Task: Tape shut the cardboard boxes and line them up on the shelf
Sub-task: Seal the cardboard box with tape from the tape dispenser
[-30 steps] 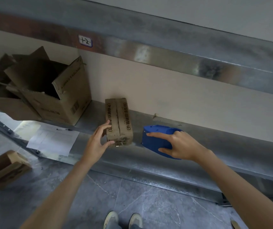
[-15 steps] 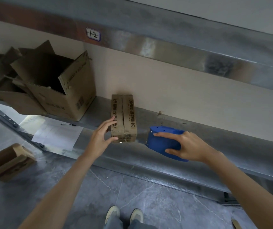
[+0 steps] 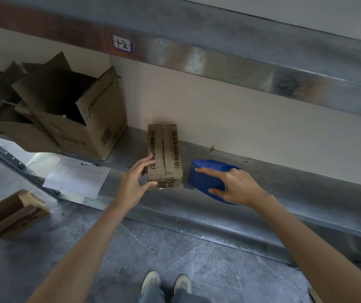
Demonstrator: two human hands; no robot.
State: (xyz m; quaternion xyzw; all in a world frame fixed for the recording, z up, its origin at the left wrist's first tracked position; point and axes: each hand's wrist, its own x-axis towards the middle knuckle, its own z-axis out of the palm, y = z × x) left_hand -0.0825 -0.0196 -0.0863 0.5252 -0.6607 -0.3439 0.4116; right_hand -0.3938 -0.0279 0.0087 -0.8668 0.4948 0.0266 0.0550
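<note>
A small closed cardboard box (image 3: 168, 154) with black printed characters lies on the metal shelf (image 3: 284, 189), its long side running back toward the wall. My left hand (image 3: 134, 184) grips its near left corner, fingers on the left side and thumb on the front face. Just right of the box sits a blue tape dispenser (image 3: 208, 178). My right hand (image 3: 234, 186) holds it, index finger stretched along its top and thumb under its near side.
A large open cardboard box (image 3: 83, 119) with raised flaps stands at the left of the shelf, more open boxes behind it. A paper sheet (image 3: 76, 178) and a pen (image 3: 89, 164) lie near the shelf's front edge. Another open box (image 3: 11, 213) sits on the grey floor at the lower left.
Both hands keep their hold on the small box and the blue dispenser. Only the camera view has shifted slightly; the box and dispenser stay in the same spots on the shelf.
</note>
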